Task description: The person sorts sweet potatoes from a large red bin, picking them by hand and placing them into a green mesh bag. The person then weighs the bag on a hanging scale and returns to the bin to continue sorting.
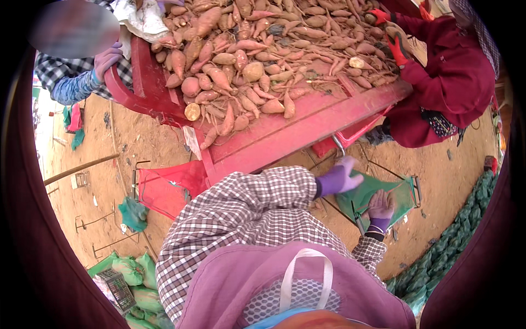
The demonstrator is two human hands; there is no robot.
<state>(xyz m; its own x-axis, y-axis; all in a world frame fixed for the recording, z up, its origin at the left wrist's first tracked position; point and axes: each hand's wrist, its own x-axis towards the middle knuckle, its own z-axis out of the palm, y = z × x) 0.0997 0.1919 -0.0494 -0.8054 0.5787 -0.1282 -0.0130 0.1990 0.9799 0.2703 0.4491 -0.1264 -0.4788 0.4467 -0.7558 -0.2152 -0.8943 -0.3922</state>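
My left hand [339,176], in a purple glove, hovers beside the red cart's [307,134] near edge, slightly blurred, thumb away from its fingers and no object visible in it. My right hand [381,206], in a purple glove with a pale worn palm, is over a green mesh bag [402,193]. Its fingers point away from me, and it looks open and unfilled. That bag hangs spread on a thin metal frame [417,192]. Beyond my hands, the cart carries a big heap of sweet potatoes [241,60], some with cut or broken ends.
Across the cart, a person in maroon [449,82] works with orange-red gloves; another in checks [82,71] rests a gloved hand on the red rail. A red mesh bag [164,189] hangs left. Green filled sacks [145,274] and a dark crate [118,288] stand lower left; green netting [449,247] lies right.
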